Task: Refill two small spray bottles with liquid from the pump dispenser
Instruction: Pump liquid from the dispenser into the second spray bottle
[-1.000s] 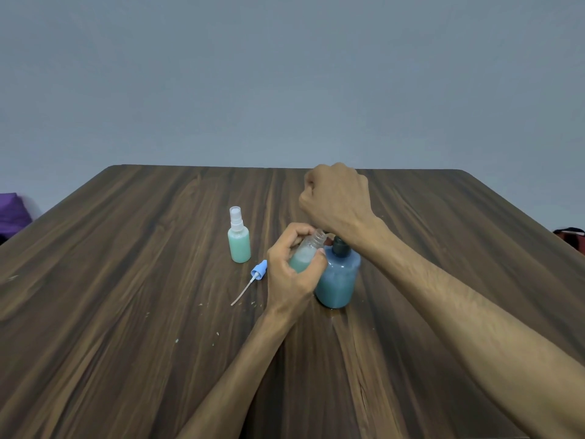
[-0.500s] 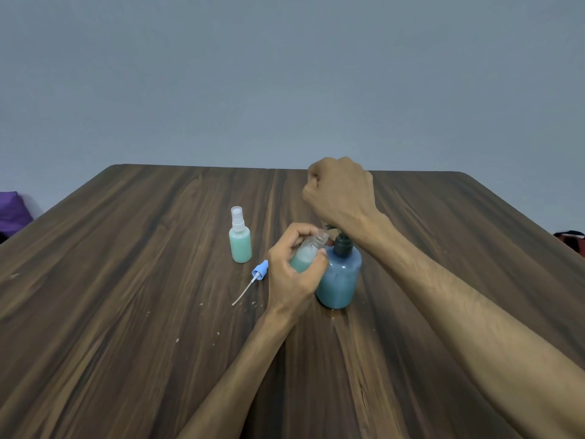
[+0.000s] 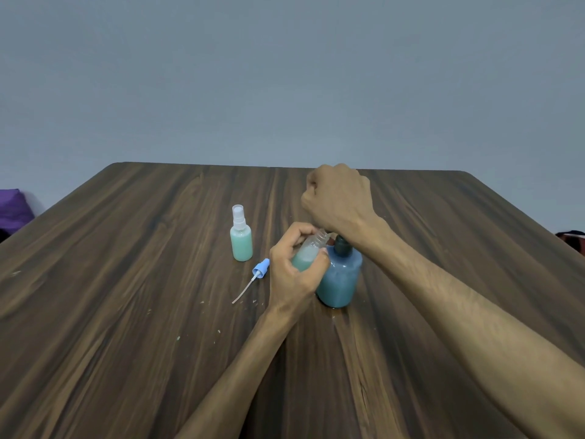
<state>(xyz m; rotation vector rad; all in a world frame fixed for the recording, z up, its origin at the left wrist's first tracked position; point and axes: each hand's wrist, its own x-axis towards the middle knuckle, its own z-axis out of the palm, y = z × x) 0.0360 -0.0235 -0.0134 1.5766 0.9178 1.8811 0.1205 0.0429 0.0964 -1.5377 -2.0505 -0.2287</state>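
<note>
My left hand [image 3: 292, 274] grips a small open spray bottle [image 3: 308, 253], partly filled with pale green liquid and tilted, its mouth against the pump dispenser. The blue pump dispenser [image 3: 338, 280] stands on the table with its dark pump neck [image 3: 342, 245] under my right wrist. My right hand [image 3: 337, 201] is curled in a fist, its heel over the pump head, which is hidden. A second small spray bottle [image 3: 242, 240], full of green liquid with its clear sprayer on, stands to the left. The blue sprayer cap [image 3: 258, 272] with its dip tube lies on the table.
The dark wooden table [image 3: 126, 312] carries a few small specks and drops near the cap. A purple item [image 3: 12, 207] sits beyond the left edge, and a red and black item [image 3: 571, 237] beyond the right edge.
My right hand rose slightly over the pump head and has come back down on it. My left hand has kept the open bottle in place at the dispenser.
</note>
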